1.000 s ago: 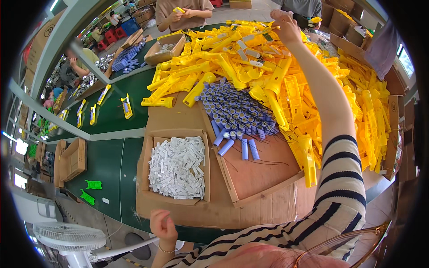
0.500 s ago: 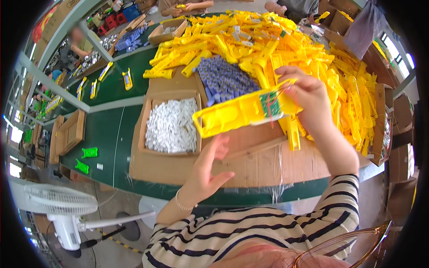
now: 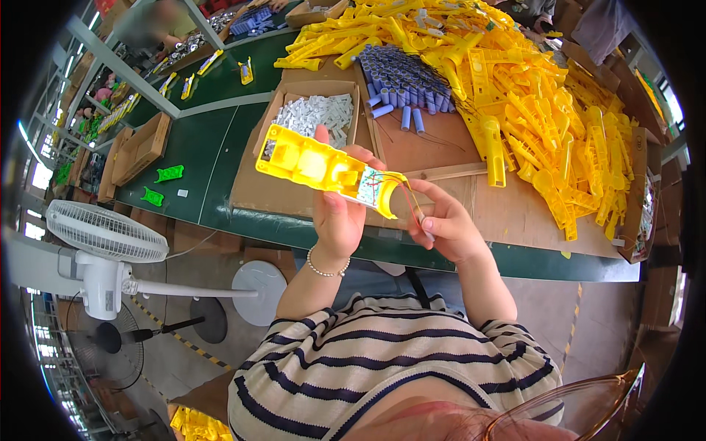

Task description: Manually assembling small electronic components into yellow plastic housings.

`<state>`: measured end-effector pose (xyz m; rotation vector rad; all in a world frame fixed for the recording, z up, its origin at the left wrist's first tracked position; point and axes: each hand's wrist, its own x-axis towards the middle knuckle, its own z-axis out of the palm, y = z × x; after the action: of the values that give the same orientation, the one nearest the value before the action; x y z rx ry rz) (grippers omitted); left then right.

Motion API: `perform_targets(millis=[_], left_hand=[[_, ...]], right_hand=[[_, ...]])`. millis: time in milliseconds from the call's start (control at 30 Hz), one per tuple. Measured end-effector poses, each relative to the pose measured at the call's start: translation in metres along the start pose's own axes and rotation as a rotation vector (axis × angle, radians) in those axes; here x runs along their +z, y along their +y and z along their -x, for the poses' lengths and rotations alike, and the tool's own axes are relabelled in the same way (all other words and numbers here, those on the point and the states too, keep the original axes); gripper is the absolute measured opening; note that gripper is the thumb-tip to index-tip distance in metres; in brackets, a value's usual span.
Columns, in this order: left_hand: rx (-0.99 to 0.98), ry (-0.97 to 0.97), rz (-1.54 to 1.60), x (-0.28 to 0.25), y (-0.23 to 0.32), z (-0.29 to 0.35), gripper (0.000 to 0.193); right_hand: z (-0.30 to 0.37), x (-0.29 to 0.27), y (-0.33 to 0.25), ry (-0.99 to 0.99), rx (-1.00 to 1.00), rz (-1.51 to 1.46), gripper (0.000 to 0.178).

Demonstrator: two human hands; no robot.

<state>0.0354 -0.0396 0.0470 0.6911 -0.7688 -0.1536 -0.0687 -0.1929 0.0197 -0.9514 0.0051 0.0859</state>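
Note:
My left hand (image 3: pixel 340 224) is closed around a long yellow plastic housing (image 3: pixel 305 162), its hollow side facing up, over the table's near edge. Near the housing's right end sits a small circuit board (image 3: pixel 370 185) with thin red wires (image 3: pixel 409 200) running from it. Those wires are pinched between the fingertips of my right hand (image 3: pixel 452 226), just beyond the housing's curved end. Something small and pale shows at these fingertips, too small to make out. Behind the housing stands a cardboard box (image 3: pixel 355 132) of small white parts (image 3: pixel 316 114).
Blue-purple cylindrical cells (image 3: pixel 408 81) with wires lie beyond my hands. A large heap of yellow housings (image 3: pixel 544 110) covers the right and far side. Two green parts (image 3: pixel 169 173) and an open cardboard box (image 3: pixel 143 151) lie left. A white fan (image 3: pixel 107 231) stands beside the table.
The housing has come lower and nearer to me. My left hand, earlier free below it, now grips it; my right hand has moved from its end to the wires.

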Motion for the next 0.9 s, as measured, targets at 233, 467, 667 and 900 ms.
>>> perform_targets(millis=[233, 467, 667, 900], left_hand=[[-0.024, 0.008, -0.131, -0.013, 0.014, 0.013, 0.072], [-0.056, 0.128, -0.196, -0.012, 0.011, 0.019, 0.064], [-0.347, 0.207, 0.241, -0.006, 0.008, 0.021, 0.054], [-0.266, 0.227, 0.216, -0.004, 0.000, 0.025, 0.056]], right_hand=[[0.030, 0.016, -0.036, 0.487, -0.430, 0.778, 0.021], [0.037, 0.025, -0.046, 0.064, -0.843, 0.783, 0.015], [0.025, 0.012, -0.037, -0.423, -0.768, 0.647, 0.014], [0.025, 0.019, -0.003, 0.178, -0.663, 0.174, 0.014]])
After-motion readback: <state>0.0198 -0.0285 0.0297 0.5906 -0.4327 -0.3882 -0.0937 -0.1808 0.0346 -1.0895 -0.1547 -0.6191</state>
